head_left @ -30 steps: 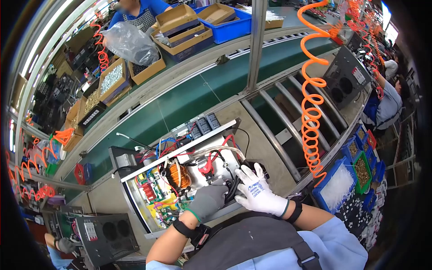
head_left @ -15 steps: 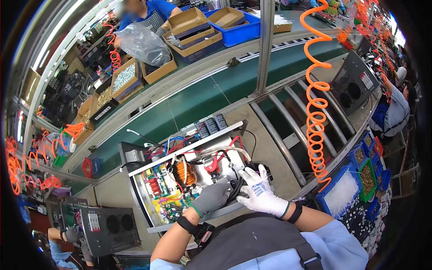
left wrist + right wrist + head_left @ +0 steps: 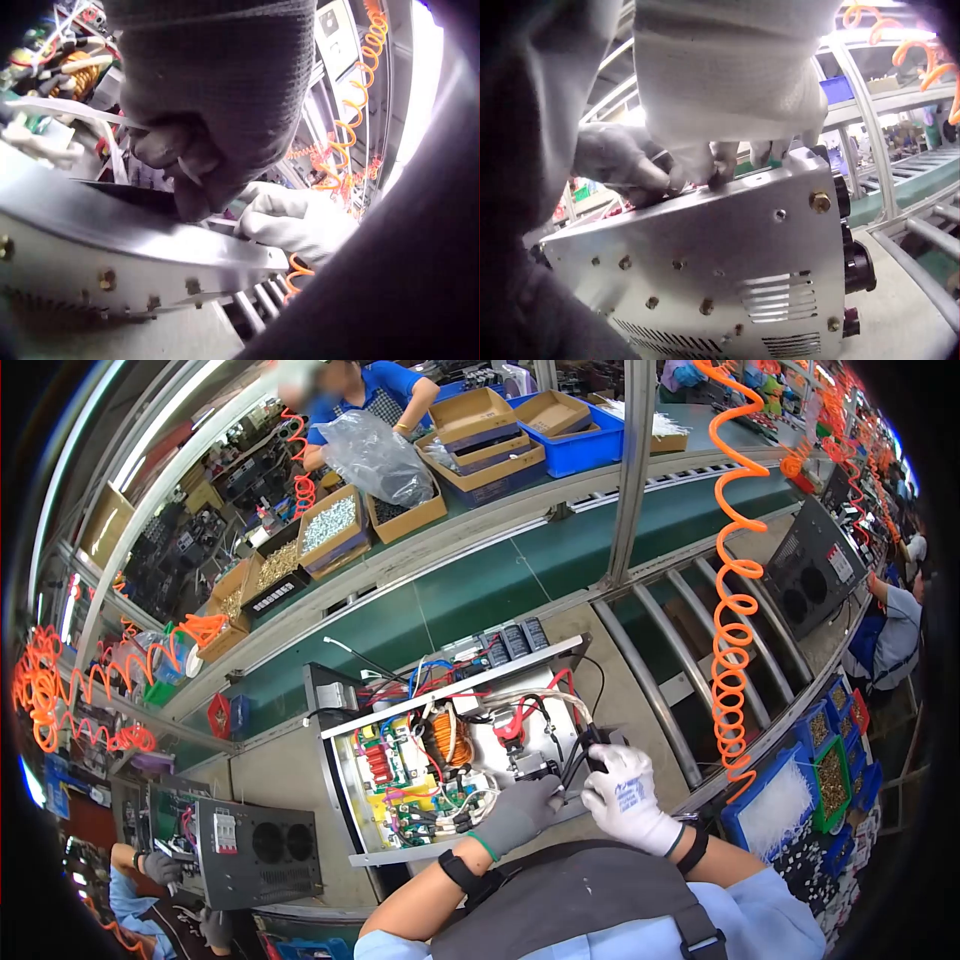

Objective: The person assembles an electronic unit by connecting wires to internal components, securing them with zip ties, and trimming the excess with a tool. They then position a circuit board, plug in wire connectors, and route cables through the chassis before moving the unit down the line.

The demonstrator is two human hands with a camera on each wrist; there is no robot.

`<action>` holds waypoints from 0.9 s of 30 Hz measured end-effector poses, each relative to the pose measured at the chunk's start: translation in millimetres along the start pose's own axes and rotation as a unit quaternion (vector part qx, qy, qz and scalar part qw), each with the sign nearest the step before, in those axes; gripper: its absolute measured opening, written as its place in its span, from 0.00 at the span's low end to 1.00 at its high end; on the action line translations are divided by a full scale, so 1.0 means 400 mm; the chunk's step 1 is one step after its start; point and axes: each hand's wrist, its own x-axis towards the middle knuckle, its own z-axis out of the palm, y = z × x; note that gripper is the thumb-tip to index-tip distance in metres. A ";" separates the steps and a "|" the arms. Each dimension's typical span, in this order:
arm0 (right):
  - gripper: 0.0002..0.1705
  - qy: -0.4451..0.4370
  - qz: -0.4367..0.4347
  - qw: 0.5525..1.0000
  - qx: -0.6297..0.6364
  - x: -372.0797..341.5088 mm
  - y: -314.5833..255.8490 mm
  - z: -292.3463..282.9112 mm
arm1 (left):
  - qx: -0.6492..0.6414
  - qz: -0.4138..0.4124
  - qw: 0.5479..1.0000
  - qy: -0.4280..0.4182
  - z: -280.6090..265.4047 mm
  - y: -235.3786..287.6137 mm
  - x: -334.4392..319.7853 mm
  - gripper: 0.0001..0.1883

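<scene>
An open metal chassis (image 3: 400,853) holds circuit boards, an orange-wound coil (image 3: 448,740) and bundled wires. My left hand, in a grey glove (image 3: 522,815), reaches over its near edge at the right end. In the left wrist view the grey fingers (image 3: 202,161) are curled around a thin pale strip. My right hand, gloved in white (image 3: 630,798), pinches the black cables (image 3: 573,758) beside the left fingertips. The right wrist view has both gloves close together above the metal side wall (image 3: 727,247); the white fingertips (image 3: 720,161) dip behind its top edge, partly hidden.
Rollers (image 3: 655,685) lie right of the chassis, under a coiled orange hose (image 3: 735,650). Parts bins (image 3: 775,805) stand at the right. A black fan unit (image 3: 262,850) sits at the left. Across the green belt (image 3: 480,585), a person in blue (image 3: 370,390) stands behind cartons.
The head view has shifted, so the scene sits further right and lower. My left hand has drawn slightly back from the black cables, and the right hand's fingers are more curled.
</scene>
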 end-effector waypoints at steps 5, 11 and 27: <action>0.10 -0.118 0.141 0.980 0.070 -0.025 -0.015 0.010 | -0.291 -0.018 0.946 -0.144 -0.069 -0.038 0.002 0.13; 0.13 -0.197 0.123 0.948 0.219 -0.016 0.040 0.001 | -0.240 0.011 0.969 -0.056 -0.053 -0.021 -0.007 0.16; 0.15 -0.308 0.233 0.869 0.308 0.038 -0.018 -0.019 | -0.218 0.059 0.973 -0.048 -0.020 -0.044 -0.019 0.17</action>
